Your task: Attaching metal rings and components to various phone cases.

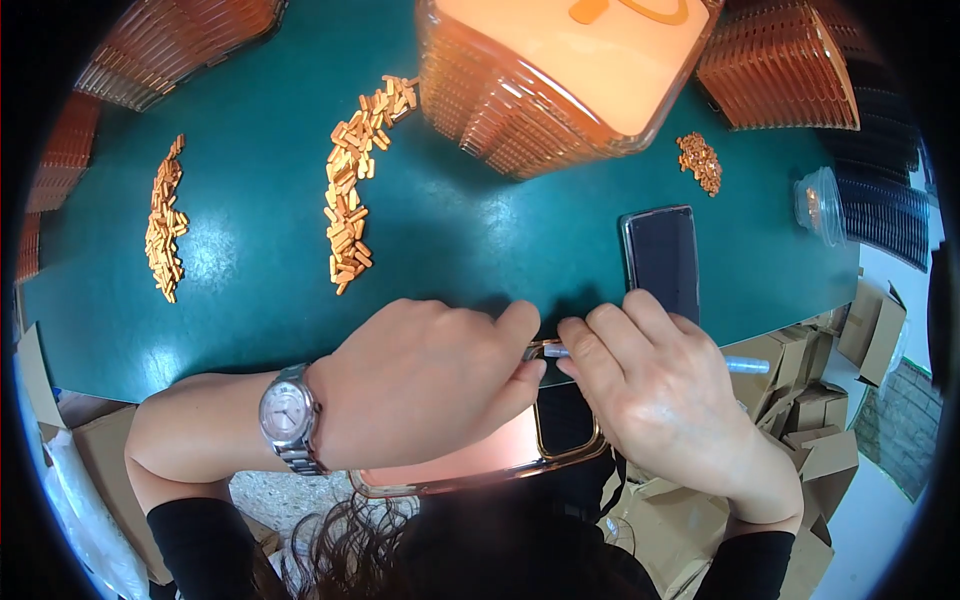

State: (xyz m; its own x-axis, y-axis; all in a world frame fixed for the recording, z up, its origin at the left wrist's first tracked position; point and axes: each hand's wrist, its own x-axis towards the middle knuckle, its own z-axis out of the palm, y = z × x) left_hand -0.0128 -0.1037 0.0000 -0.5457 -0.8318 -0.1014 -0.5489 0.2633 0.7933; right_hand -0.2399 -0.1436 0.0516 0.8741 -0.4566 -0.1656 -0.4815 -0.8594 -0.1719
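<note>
My left hand (425,365), with a silver wristwatch (287,411) on the wrist, closes over the edge of a phone case (465,462). The case is pinkish orange with a shiny gold rim and a large camera cutout near its right end. Whatever lies between the left fingertips is hidden. My right hand (655,385) pinches a thin, translucent pen-like tool (748,366), its tip meeting the case's rim beside the left fingertips. Beyond the hands, a long curved heap of small gold button pieces (348,190) lies on the green table (255,250).
A tall stack of orange cases (560,80) stands at the far middle. More gold pieces (165,225) lie left, and a smaller pile (700,163) right. A dark smartphone (662,258) and a clear plastic cup (820,205) are at right. Cardboard boxes (820,410) crowd below the table edge.
</note>
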